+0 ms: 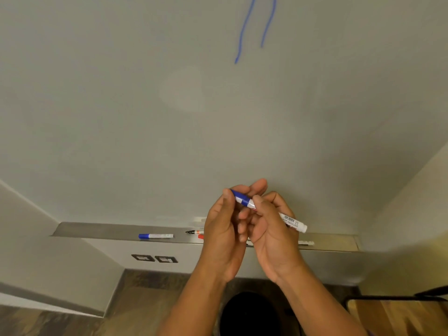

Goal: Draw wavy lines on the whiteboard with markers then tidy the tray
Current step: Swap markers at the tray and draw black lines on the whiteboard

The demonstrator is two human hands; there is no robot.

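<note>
Pinching the blue marker, left hand (cap end) meets right hand

one head-worn wide-angle view looks forward and down, close to the whiteboard and its tray.

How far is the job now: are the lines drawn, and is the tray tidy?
Two blue wavy lines are on the whiteboard. In hand: the left hand and right hand grip a blue marker, left at its cap. Remaining: the tray holds a capped marker and an uncapped marker, untidied.
</note>
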